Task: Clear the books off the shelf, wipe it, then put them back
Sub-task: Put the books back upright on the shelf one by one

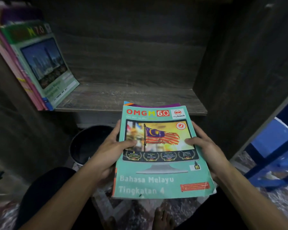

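A teal workbook (158, 176) with a flag picture tops a small stack that I hold flat in front of the dark wooden shelf (131, 100). My left hand (108, 151) grips the stack's left edge, thumb on the cover. My right hand (204, 146) grips the right edge, thumb on the cover too. A purple book's edge (158, 105) peeks out beneath the top one. Several books (40, 63) lean against the shelf's left wall, a green one facing out.
A black round bin (90, 143) stands on the floor below the shelf, left of the stack. A blue metal frame (271, 156) is at the right beyond the shelf's side panel. My knees and bare feet are on the patterned floor (126, 211).
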